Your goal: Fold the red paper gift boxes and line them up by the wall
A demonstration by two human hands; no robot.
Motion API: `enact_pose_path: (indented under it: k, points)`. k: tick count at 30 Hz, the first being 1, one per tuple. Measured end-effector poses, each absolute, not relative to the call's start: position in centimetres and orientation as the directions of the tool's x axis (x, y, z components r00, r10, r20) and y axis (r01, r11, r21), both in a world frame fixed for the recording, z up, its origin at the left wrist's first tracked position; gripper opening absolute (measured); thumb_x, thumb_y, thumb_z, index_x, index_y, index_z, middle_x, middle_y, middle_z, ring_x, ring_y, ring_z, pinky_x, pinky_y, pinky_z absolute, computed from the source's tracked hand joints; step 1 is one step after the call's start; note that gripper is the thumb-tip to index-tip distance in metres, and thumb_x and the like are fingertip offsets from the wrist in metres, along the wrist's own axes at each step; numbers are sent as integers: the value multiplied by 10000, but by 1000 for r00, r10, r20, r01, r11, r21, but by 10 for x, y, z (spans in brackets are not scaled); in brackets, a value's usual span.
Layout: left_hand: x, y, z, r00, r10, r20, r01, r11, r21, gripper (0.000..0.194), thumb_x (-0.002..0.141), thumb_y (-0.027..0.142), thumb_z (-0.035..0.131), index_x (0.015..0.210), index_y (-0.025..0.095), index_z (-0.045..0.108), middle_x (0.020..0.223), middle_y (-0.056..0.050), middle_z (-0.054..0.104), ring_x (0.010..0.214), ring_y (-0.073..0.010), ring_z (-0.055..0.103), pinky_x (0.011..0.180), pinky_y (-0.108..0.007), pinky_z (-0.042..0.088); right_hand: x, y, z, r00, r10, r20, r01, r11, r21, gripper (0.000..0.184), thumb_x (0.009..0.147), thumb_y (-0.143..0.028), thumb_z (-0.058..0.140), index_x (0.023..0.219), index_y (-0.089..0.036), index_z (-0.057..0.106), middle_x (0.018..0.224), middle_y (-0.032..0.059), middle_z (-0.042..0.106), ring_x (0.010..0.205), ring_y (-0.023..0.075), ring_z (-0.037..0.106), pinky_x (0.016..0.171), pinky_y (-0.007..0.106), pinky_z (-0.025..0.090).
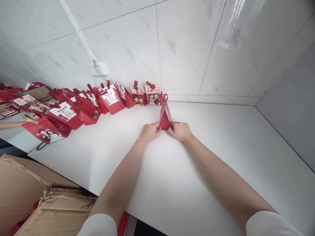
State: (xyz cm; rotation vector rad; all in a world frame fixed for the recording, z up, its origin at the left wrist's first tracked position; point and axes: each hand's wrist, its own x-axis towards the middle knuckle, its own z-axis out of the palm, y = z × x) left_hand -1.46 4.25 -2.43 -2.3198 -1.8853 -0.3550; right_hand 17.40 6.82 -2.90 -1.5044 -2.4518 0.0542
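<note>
A small red gift box (165, 122) with a ribbon loop on top stands upright on the white table (216, 147), one triangular side facing me. My left hand (150, 131) grips its lower left edge, fingers curled and thumb toward the box. On the opposite side, my right hand (180, 130) pinches the lower right edge. Just behind the held box, near the wall, stand two printed gift boxes (154, 95) with red ribbon handles and cartoon couples on them.
Several red gift boxes (112, 99) line the table's left side. A front one (50, 130) has a gold handle. Another person's forearm (12, 125) reaches in at far left. Open cardboard cartons (61, 213) stand below the table's left edge. A socket (97, 68) with a cable is on the tiled wall.
</note>
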Motion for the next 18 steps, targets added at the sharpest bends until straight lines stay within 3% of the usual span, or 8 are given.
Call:
enact_pose_path:
  k: [9,18]
  points:
    - [0,48,-28,130,954,271,991,-136,2,207,847,271,480,895,183,661,797,-88,720,751,-248,681,670,-324,450,168,72,-35,-451,869,202,855,486,-181,269,928,-276,382,1002,-161,613,933,89,739,807,223,690,638,276,379]
    - [0,47,-23,108,965,238,994,-106,-19,271,872,320,459,872,187,696,780,-96,720,740,-251,681,674,-334,454,169,73,-36,-448,868,212,849,488,-201,262,941,-294,370,980,-189,607,952,59,737,815,213,684,626,269,366]
